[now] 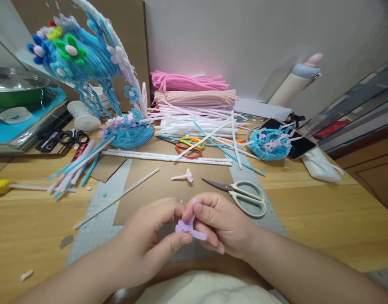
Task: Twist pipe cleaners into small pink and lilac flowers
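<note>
The purple fuzzy piece [185,226] sits between our hands, low at six o'clock. Our left hand [160,236] pinches its lower side, fingers curled; our right hand [217,219] grips its upper strand, nearly closed. Beyond, at twelve o'clock, lies a pale pink piece [188,175]; green-handled scissors [248,198] lie toward one o'clock.

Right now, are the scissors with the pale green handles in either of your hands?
No, the scissors with the pale green handles lie on the table, apart from both hands, which hold a small purple fuzzy piece.
</note>
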`<state>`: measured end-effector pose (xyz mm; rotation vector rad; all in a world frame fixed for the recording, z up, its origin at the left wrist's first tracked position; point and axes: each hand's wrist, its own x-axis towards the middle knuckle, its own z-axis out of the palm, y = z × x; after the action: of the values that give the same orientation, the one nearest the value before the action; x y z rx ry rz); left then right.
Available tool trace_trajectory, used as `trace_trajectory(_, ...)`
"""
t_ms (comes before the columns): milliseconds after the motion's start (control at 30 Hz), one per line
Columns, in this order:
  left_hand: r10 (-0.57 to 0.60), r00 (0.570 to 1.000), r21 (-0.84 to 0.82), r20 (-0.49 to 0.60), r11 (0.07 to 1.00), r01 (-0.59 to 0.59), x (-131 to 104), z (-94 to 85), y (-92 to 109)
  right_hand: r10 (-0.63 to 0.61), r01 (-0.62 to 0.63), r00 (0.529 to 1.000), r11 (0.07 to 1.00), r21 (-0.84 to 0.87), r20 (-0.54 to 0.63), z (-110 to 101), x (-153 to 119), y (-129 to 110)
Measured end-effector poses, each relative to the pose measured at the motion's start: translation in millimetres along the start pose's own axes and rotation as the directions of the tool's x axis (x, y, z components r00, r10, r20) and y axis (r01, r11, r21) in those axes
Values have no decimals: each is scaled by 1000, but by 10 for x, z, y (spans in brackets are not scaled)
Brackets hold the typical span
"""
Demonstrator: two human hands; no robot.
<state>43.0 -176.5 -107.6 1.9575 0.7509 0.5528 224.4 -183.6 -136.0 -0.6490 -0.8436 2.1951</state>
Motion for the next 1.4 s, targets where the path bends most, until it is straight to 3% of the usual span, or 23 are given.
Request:
trace_trajectory(133, 35, 994, 16, 100, 999, -36, 9, -21, 7, 21, -21, 1000, 1000, -19, -22, -6, 12, -7)
trace_trajectory(267, 136, 988, -101, 77, 987, -128, 7, -16, -27, 25, -24, 999, 999, 46, -28, 1, 15, -7)
trace_trajectory(367, 149, 986, -113, 74, 984, -140, 15, -6, -46, 23, -21, 999, 999, 45, -46, 15, 12, -3)
trace_trajectory(467, 170, 984, 21, 50, 985, -171, 21, 1, -59, 50, -48, 998, 995, 88, -27, 30, 3, -10)
trace_trajectory(633, 243, 969, 372, -33, 903, -214, 6, -6, -94, 192, -212, 977, 921, 328, 91, 28, -11, -58)
trace_trajectory(867, 226, 974, 454, -5, 869, -199, 12, -14, -119, 279, -328, 942, 887, 325, 189, -19, -34, -142)
trace_trajectory(1067, 241, 964, 492, 109, 830, -263, 6, 14, -60, 374, -366, 927, 899, 242, 14, 54, -78, -218)
trace_trajectory(1233, 252, 954, 472, 165, 829, -301, 17, 56, 1, 302, -265, 936, 942, 204, -178, 141, -103, -162)
trace_trajectory(1400, 259, 952, 444, 161, 843, -304, 30, 68, 11, 293, -247, 925, 948, 201, -241, 173, -100, -153)
